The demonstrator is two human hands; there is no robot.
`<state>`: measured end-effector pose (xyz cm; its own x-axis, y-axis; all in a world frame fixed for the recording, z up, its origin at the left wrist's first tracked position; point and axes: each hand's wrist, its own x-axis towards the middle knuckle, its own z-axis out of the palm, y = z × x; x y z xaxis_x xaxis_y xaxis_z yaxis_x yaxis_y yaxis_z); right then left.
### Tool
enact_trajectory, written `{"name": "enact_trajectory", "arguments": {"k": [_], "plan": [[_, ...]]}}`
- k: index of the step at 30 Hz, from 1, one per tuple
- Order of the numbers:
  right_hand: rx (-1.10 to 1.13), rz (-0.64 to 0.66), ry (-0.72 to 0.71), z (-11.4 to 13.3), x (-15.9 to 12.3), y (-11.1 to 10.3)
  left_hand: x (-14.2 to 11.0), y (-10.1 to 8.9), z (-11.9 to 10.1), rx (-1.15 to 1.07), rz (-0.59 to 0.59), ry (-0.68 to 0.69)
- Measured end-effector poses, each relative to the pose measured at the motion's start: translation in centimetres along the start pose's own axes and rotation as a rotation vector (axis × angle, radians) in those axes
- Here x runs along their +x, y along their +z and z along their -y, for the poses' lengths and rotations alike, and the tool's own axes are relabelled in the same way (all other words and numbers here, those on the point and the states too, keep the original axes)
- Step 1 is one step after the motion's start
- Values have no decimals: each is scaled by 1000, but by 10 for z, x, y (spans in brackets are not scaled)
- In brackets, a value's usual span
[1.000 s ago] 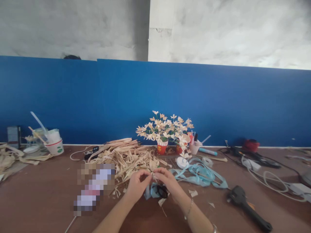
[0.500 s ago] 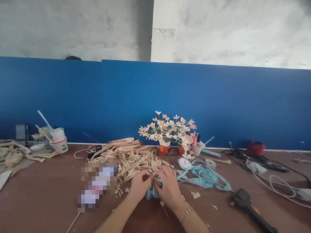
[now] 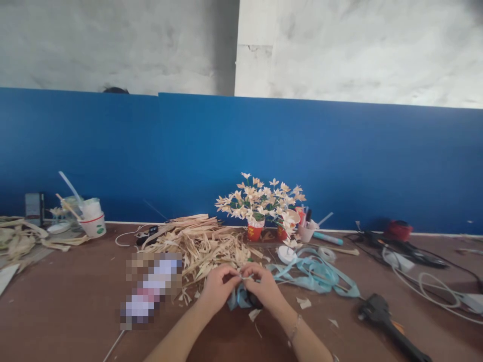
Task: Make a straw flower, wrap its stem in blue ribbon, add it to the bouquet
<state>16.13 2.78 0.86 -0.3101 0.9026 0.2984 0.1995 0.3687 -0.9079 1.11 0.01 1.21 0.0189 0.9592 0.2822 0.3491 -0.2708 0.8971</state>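
My left hand point(image 3: 221, 285) and my right hand point(image 3: 263, 284) meet fingertip to fingertip low in the middle of the view. Both are closed in a pinch on something small and pale, too hidden to name. Just beneath them lies light blue ribbon point(image 3: 237, 297) with a dark object point(image 3: 253, 300) beside it, partly covered by my right hand. A heap of dry, straw-coloured husk strips point(image 3: 204, 246) spreads behind my left hand. More loops of blue ribbon point(image 3: 313, 271) lie to the right. A bracelet point(image 3: 296, 327) circles my right wrist.
Cream flowers point(image 3: 260, 196) stand in red cups point(image 3: 255, 231) at the back. A hot glue gun point(image 3: 381, 311) lies at right, near white cables point(image 3: 426, 281). At left are a blurred-out phone-like shape point(image 3: 151, 289) and a white cup point(image 3: 92, 225). A blue partition point(image 3: 320, 151) closes the back.
My right hand has turned and drawn slightly to the right, its fingers now curled in a pinch. More of the blue ribbon and the dark object shows below the hands.
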Motion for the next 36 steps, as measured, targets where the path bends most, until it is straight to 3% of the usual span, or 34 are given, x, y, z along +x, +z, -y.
{"name": "enact_trajectory", "arguments": {"k": [7, 13, 16, 20, 22, 27, 36], "plan": [[438, 243, 306, 3, 0, -5, -1, -2, -6, -128, 70, -26], [402, 271, 331, 3, -1, -6, -2, 2, -3, -186, 80, -81], [202, 162, 213, 6, -2, -4, -2, 1, -2, -164, 57, -81], [-257, -48, -187, 13, -8, 2, -1, 0, -1, -133, 31, -84], [-452, -100, -310, 15, -11, 4, -1, 1, 2, -112, 9, -92], [-712, -193, -387, 16, -15, 6, 0, 5, 5, -92, -15, -134], [-731, -255, -432, 18, -13, 2, 4, -2, 6, -71, -13, -110]]}}
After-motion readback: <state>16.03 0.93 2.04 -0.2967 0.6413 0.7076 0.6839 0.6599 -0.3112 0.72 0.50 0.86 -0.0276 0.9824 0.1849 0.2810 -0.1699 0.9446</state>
